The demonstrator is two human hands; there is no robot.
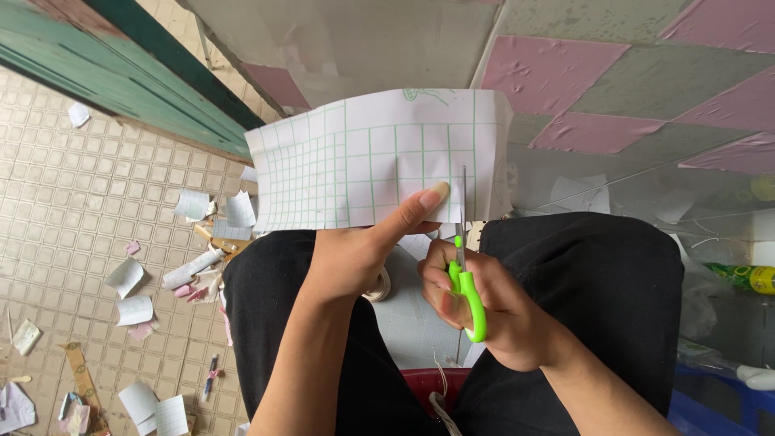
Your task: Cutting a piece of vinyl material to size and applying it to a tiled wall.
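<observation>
1. Gridded sheet, white with green lines, held up in front of the knees, roughly level, bottom edge just above the lap. Top right corner curls back a little (some green doodle up there, too small to make out).
2. Left hand pinching the sheet's bottom edge, thumb pressed flat on the front face, other fingers tucked behind and out of sight. Firmly closed on the paper.
3. Right hand wrapped around green-handled scissors, fingers through the loops, closed tight on the handles. Blades pointing straight up, into the sheet from its bottom edge, just right of the thumb. Blades look nearly together, hard to say exactly since only a thin line shows.
4. Cut line sits near the right edge of the sheet, so just a narrow strip right of the blades, and a wide stretch of uncut grid to the left.
5. Black trousers below, knees apart, pale sheet lying in the gap between them.
6. Tiled floor on the left littered with paper scraps, well apart from the hands. Open air above and around the sheet, nothing touching its top or side edges.
7. Green bottle lying far right, well away.
</observation>
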